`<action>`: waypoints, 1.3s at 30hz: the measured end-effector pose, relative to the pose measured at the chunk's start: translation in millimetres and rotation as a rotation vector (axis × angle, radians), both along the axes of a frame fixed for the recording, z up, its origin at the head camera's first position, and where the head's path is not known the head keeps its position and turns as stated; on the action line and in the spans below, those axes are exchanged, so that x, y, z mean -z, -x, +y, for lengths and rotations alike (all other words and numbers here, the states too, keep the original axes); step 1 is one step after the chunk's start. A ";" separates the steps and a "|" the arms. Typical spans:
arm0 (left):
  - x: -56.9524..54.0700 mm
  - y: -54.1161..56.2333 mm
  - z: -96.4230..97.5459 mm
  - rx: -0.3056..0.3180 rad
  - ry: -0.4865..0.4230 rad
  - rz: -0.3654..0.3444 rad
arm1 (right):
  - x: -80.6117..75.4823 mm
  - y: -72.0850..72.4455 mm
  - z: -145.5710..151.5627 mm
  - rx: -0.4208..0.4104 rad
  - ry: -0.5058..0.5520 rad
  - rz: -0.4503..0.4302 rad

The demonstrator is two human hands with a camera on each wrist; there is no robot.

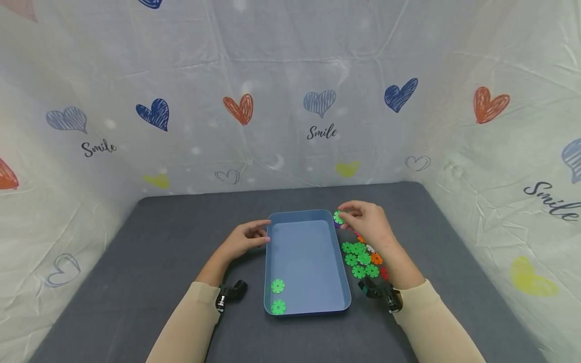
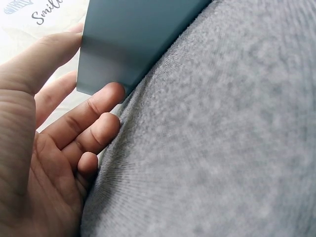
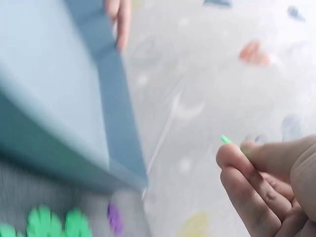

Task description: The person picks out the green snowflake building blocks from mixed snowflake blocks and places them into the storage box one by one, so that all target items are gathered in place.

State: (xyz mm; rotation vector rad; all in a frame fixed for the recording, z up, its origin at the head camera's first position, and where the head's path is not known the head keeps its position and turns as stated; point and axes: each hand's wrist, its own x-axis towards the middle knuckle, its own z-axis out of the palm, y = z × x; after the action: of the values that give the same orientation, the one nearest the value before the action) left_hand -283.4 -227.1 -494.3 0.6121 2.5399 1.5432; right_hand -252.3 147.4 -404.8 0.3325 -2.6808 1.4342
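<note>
My right hand pinches a green notched plastic disc between thumb and fingertips, above the table near the tray's far right corner. In the right wrist view only a thin green edge of this disc shows past the fingers. My left hand is at the left side of the blue tray, its thumb and fingertips against the outer wall and rim. Two green discs, one nearer disc and one farther disc, lie in the tray's near left corner.
Right of the tray lies a loose group of discs: several green discs, orange ones, a red one and a white one. A purple disc lies by the tray's far right corner. A printed cloth surrounds the grey table.
</note>
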 end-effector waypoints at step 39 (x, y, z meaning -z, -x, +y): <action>2.4 1.5 0.1 0.009 -0.028 -0.007 | 39.2 -37.4 -114.0 -0.345 0.018 -0.187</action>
State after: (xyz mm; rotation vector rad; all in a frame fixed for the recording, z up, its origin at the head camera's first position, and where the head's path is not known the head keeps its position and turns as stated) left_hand -285.0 -227.0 -496.7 0.6190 2.5114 1.5775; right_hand -214.9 33.5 -444.0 0.7251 -2.8615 1.6510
